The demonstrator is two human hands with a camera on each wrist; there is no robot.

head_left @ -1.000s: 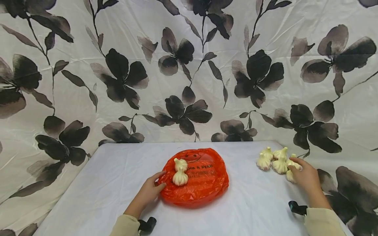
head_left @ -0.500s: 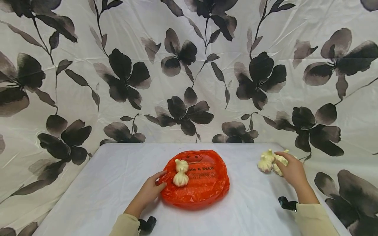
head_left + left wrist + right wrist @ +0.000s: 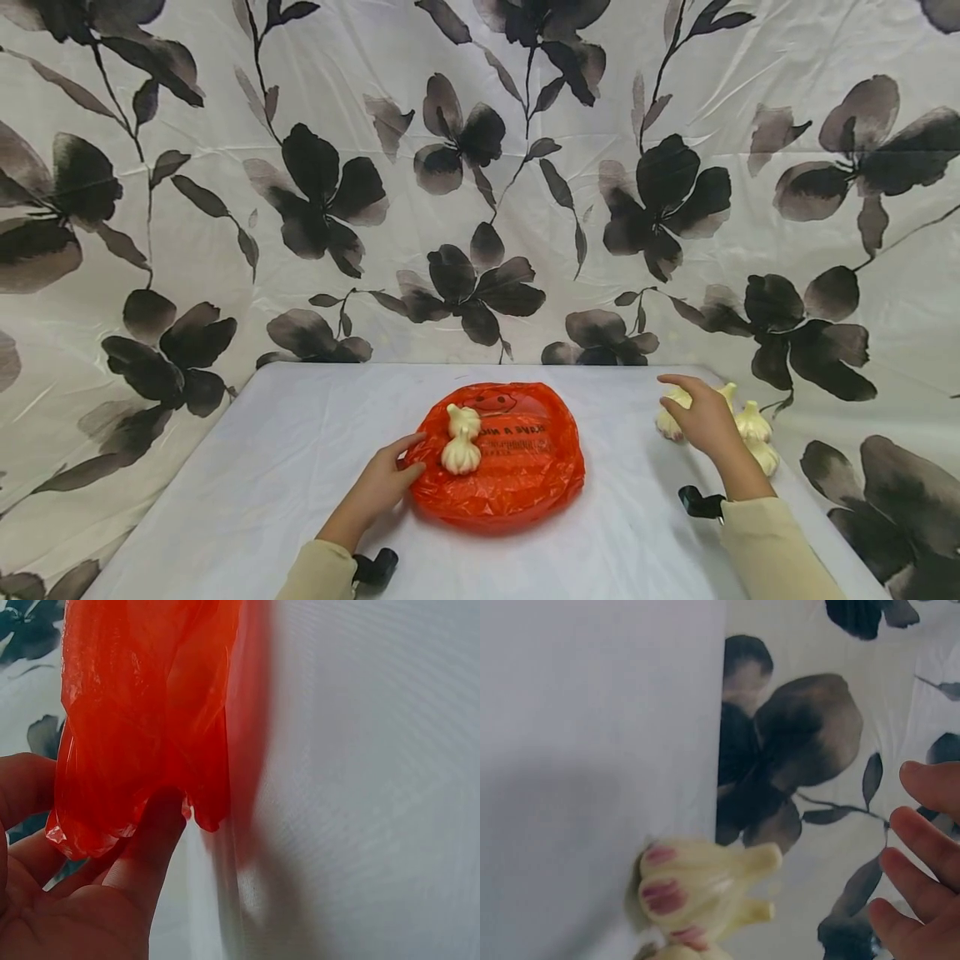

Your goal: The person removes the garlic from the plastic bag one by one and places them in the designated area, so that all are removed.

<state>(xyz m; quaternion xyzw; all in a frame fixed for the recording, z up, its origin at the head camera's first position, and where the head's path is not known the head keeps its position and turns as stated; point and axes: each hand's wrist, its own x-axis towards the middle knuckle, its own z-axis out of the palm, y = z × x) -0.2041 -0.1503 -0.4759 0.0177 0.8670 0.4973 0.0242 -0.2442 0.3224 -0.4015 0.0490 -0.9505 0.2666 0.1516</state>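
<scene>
A red plastic bag (image 3: 517, 492) with printed lettering lies in a rounded, puffed shape mid-table. Two garlic bulbs (image 3: 461, 455) sit on its left part, one behind the other. My left hand (image 3: 377, 487) pinches the bag's left edge; in the left wrist view the thumb (image 3: 154, 847) lies across the red film with other fingers behind it. Over a cluster of garlic at the right, my right hand (image 3: 705, 421) hovers with fingers apart and nothing held. It partly hides those bulbs (image 3: 753, 422). Purple-streaked garlic (image 3: 697, 889) shows below the fingers in the right wrist view.
The white-covered table (image 3: 247, 492) ends at a back edge against a hanging flower-print cloth (image 3: 480, 167). The garlic cluster stands near the table's right edge. A black wrist camera (image 3: 701, 502) juts inward from the right sleeve (image 3: 776, 542).
My right hand has moved left across the garlic cluster, from its right side toward its left, uncovering bulbs on the right. The left hand keeps its hold on the bag.
</scene>
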